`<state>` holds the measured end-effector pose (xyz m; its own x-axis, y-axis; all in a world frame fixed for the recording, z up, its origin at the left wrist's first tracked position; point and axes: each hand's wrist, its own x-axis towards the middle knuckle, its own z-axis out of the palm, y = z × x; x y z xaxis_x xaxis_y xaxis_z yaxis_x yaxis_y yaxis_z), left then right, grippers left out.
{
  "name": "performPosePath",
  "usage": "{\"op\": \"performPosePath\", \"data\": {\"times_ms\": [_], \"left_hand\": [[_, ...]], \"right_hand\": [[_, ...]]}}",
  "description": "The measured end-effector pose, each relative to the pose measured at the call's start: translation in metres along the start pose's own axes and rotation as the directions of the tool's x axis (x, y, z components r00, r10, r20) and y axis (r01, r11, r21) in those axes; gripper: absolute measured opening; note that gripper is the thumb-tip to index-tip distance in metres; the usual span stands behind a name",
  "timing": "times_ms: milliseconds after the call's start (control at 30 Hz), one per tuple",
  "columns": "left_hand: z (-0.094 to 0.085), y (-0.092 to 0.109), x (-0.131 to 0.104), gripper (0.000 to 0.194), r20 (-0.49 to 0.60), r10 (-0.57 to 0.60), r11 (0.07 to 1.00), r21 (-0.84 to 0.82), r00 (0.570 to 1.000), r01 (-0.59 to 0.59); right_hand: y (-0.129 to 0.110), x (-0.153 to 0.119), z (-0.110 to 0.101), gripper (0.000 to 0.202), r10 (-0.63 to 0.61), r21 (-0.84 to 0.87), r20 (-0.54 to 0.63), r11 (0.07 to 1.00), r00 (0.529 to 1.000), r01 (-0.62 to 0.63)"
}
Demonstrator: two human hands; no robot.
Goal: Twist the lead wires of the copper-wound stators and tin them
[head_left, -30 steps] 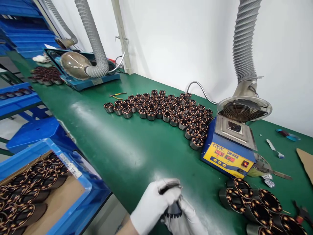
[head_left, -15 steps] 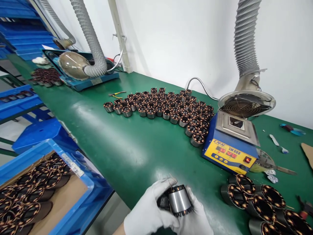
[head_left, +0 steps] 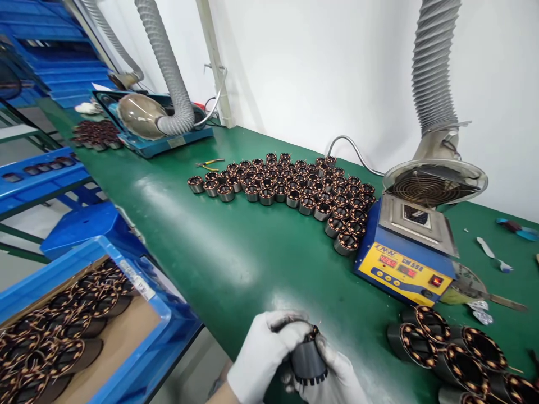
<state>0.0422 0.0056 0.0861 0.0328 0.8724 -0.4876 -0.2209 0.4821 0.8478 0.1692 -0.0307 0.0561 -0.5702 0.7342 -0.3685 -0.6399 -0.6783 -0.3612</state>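
Note:
A metal stator ring (head_left: pixel 309 362) with a dark toothed edge is held tilted low in the head view, over the bench's front part. My left hand (head_left: pixel 269 350), in a white glove with darkened fingertips, grips its left side, with fingers curled over the top. On the right side, my right hand (head_left: pixel 339 373), also gloved in white, presses against the ring. A thin wire end sticks up at the ring's top, between the fingertips. Several larger stators (head_left: pixel 455 359) with copper windings stand at the right.
Many small stators (head_left: pixel 293 196) stand grouped on the green bench (head_left: pixel 202 230). Right of them is a blue and yellow heated unit (head_left: pixel 400 269) under a fume hood (head_left: pixel 435 179). A blue crate (head_left: pixel 162 314) of wound stators sits at lower left. Yellow-handled cutters (head_left: pixel 209 164) lie behind.
The fingers of my left hand have moved over the ring's top edge, and the ring has turned in the grip. The whole view has shifted, so the bench items appear farther right.

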Motion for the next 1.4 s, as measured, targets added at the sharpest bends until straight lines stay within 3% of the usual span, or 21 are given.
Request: {"op": "performPosePath", "data": {"times_ms": [100,167,233,300,367,433,500,600,700,767,867,1000,1167,1233,1400], "left_hand": [[-0.006,0.002,0.001,0.012,-0.126,0.060,0.998,0.016,0.990,-0.058],[-0.017,0.003,0.006,0.020,-0.163,0.095,0.992,-0.065,0.982,-0.107],[-0.027,0.004,0.011,0.033,-0.118,0.152,0.985,-0.069,0.981,-0.160],[-0.029,0.005,0.013,0.047,0.013,0.174,0.984,0.028,0.985,-0.174],[-0.021,0.003,0.013,0.043,0.147,0.133,0.983,0.104,0.980,-0.150],[-0.010,-0.001,0.015,0.026,0.141,0.100,0.993,0.044,0.985,-0.107],[-0.003,-0.003,0.019,0.024,0.060,0.108,0.990,-0.095,0.992,-0.102],[-0.007,0.003,0.024,0.029,-0.086,0.169,0.958,-0.218,0.982,-0.184],[-0.019,0.015,0.023,0.032,-0.106,0.185,0.977,-0.091,0.977,-0.195],[-0.023,0.020,0.020,0.032,-0.061,0.115,0.990,0.092,0.991,-0.110],[-0.019,0.018,0.016,0.021,-0.079,0.035,0.974,0.226,0.996,-0.016],[-0.011,0.012,0.015,0.009,-0.045,0.028,0.980,0.197,0.999,-0.019],[-0.015,0.016,0.015,0.022,-0.173,0.055,0.988,0.155,0.983,-0.028],[-0.019,0.019,0.012,0.032,-0.208,0.074,0.987,0.154,0.975,-0.042],[-0.020,0.021,0.007,0.010,-0.002,0.024,0.959,0.284,1.000,-0.023]], "right_hand": [[0.006,0.003,-0.001,0.050,-0.237,-0.344,-0.161,0.924,0.958,0.170],[0.013,0.007,-0.006,0.055,-0.454,-0.637,-0.226,0.738,0.862,0.222],[0.022,0.013,-0.013,0.048,-0.642,-0.845,-0.186,0.491,0.744,0.212],[0.029,0.020,-0.019,0.041,-0.751,-0.941,-0.091,0.280,0.654,0.191],[0.032,0.025,-0.022,0.038,-0.787,-0.972,-0.012,0.154,0.617,0.178],[0.032,0.028,-0.024,0.038,-0.776,-0.978,0.037,0.100,0.630,0.181],[0.031,0.028,-0.025,0.037,-0.763,-0.978,0.077,0.067,0.641,0.198],[0.030,0.027,-0.026,0.036,-0.775,-0.981,0.079,0.050,0.627,0.186],[0.033,0.027,-0.028,0.034,-0.783,-0.975,0.075,0.072,0.618,0.210],[0.033,0.028,-0.029,0.035,-0.788,-0.964,0.078,0.096,0.611,0.246],[0.031,0.027,-0.028,0.037,-0.779,-0.962,0.063,0.119,0.623,0.246],[0.027,0.026,-0.023,0.033,-0.739,-0.972,0.070,0.102,0.670,0.214],[0.028,0.026,-0.021,0.036,-0.795,-0.943,0.051,0.161,0.605,0.291],[0.029,0.026,-0.022,0.038,-0.787,-0.953,0.050,0.146,0.614,0.265],[0.027,0.025,-0.023,0.038,-0.764,-0.969,0.082,0.090,0.640,0.231]]}}
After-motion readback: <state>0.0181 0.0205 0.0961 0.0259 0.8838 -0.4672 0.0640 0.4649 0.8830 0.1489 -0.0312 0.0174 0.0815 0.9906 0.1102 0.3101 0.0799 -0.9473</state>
